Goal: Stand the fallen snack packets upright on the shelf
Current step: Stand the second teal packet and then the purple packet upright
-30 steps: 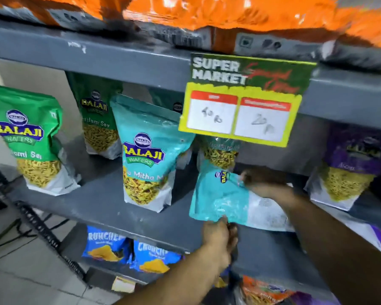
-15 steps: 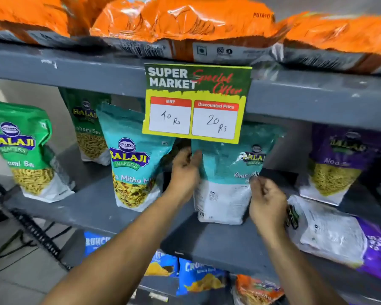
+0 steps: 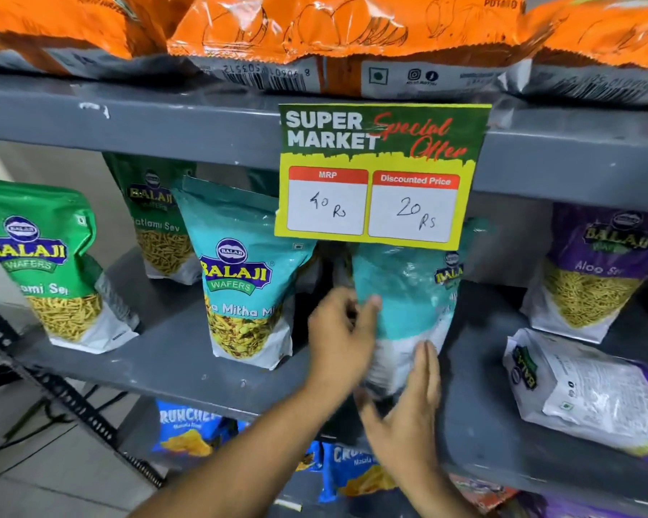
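Left hand (image 3: 343, 338) grips the teal Balaji packet (image 3: 401, 293) by its edge; right hand (image 3: 408, 405) presses flat-fingered on its base, below the "20 Rs" sign (image 3: 382, 143).

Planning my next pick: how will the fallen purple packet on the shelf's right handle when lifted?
The fallen packet probably flexes: its film looks creased and puffy. Its glossy film may be slippery. Upright, it likely stays put, like the purple packet standing behind it.

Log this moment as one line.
state: right teal packet upright on shelf | left hand: grips its edge | right hand: flat on its base | pending: fallen purple packet
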`<move>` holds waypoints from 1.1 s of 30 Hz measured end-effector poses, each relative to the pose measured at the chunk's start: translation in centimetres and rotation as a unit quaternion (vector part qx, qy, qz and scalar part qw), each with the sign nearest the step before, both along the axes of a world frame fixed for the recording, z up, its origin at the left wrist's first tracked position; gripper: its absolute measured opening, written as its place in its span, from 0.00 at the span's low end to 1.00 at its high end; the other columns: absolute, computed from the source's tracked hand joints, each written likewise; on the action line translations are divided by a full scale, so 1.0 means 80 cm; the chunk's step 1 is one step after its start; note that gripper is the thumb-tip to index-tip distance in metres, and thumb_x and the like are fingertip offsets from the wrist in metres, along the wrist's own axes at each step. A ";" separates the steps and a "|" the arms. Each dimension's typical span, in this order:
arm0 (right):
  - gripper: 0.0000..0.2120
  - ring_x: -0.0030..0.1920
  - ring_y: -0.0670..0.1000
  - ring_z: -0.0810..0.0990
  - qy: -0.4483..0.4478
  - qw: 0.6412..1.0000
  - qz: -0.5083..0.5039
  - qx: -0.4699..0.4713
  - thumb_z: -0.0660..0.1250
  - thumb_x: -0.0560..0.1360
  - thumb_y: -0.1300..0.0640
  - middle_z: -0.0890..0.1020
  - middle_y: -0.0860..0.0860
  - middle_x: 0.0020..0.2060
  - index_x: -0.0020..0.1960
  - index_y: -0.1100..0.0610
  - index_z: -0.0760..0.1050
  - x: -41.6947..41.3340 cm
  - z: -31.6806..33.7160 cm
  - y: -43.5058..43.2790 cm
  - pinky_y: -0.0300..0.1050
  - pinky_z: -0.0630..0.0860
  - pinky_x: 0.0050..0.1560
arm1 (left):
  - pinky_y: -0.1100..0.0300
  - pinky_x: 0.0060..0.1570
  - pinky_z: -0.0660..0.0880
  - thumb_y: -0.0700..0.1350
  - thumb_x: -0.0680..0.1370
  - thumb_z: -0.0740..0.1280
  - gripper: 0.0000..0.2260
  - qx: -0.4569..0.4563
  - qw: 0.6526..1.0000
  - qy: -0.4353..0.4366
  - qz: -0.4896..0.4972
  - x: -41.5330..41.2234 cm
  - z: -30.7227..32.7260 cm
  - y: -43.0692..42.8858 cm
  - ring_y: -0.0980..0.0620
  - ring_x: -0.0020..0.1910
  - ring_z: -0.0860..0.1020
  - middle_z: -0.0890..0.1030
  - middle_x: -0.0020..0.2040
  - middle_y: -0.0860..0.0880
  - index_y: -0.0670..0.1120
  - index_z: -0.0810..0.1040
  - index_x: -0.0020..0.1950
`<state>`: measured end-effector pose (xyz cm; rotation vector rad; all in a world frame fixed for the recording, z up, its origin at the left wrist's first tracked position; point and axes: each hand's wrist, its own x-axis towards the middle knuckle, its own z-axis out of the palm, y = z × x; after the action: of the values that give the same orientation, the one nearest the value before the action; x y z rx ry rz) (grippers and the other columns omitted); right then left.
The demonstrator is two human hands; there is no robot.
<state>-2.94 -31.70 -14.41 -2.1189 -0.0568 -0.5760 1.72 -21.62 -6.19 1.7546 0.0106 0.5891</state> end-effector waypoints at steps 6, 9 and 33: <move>0.21 0.53 0.52 0.81 0.077 0.991 0.067 0.082 0.67 0.64 0.45 0.82 0.52 0.49 0.53 0.55 0.75 0.034 0.005 -0.031 0.48 0.77 0.55 | 0.68 0.44 0.75 0.42 0.73 0.70 0.04 0.072 0.974 -0.129 -0.170 -0.063 -0.023 -0.008 0.62 0.42 0.81 0.84 0.42 0.54 0.50 0.81 0.46; 0.27 0.51 0.35 0.80 0.121 0.979 0.131 0.102 0.79 0.62 0.51 0.82 0.42 0.49 0.56 0.49 0.70 0.052 -0.001 -0.052 0.32 0.76 0.51 | 0.65 0.54 0.74 0.45 0.69 0.73 0.17 -0.031 0.994 -0.057 -0.086 -0.048 -0.053 0.029 0.58 0.53 0.78 0.78 0.53 0.53 0.54 0.74 0.56; 0.15 0.54 0.51 0.85 0.295 0.846 0.120 0.429 0.67 0.75 0.62 0.86 0.54 0.51 0.60 0.53 0.75 0.001 0.037 -0.155 0.44 0.76 0.55 | 0.65 0.49 0.75 0.58 0.71 0.69 0.08 0.100 0.975 0.099 -0.172 -0.093 -0.111 -0.038 0.60 0.47 0.79 0.80 0.45 0.58 0.58 0.75 0.47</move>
<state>-2.84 -44.06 -11.41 -1.2871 0.2411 0.2162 -5.75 -24.70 -15.09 1.9487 -0.2165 0.1650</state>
